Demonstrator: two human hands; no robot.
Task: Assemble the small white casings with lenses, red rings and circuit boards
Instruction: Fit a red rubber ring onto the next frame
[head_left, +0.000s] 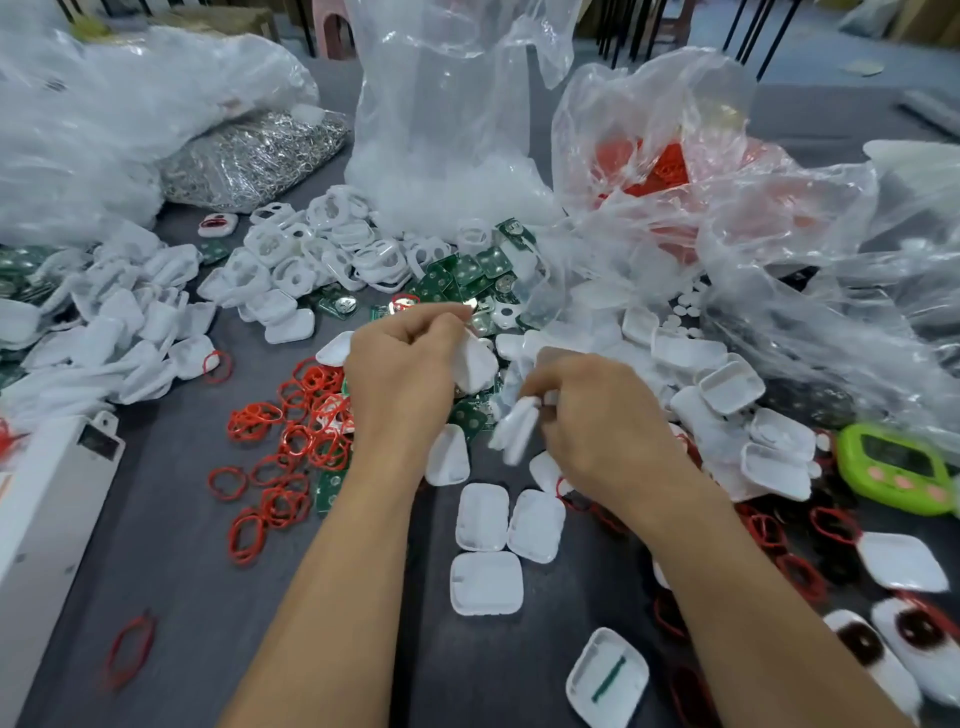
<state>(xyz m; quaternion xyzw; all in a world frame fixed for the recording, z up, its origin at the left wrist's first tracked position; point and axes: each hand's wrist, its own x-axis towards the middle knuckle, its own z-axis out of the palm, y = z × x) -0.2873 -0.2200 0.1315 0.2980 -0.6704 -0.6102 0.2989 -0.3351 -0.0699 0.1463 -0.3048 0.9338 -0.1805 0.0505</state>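
The left hand (405, 374) is closed around a white casing (475, 366). It grips the piece between thumb and fingers, and the piece sticks out on the side toward the other hand. The right hand (602, 415) is closed too, and its fingertips pinch a second casing (514, 431). This one hangs a little lower than the first and nearer to the person. It is blurred, so I cannot tell its details. The two held pieces are near each other.

Just left of the left hand, a heap of red rings (301, 421) lies on the dark counter (182, 545). Beyond both hands there are green boards (467, 275), and past them, more to the left, a pile of open white frames (332, 249). Between the two forearms, nearer to the person than the hands, three shells (485, 582) lie close together, with their flat side up. Further toward the person, beside the right forearm, one open shell (608, 675) shows a green strip inside.

To the right of the right hand there is a pile of trays (727, 389), and further right a green timer (898, 467). Beyond the right hand stands a clear bag (660, 171) with red pieces inside. Far beyond the left hand lies a second bag (249, 161), full of shiny metal parts.
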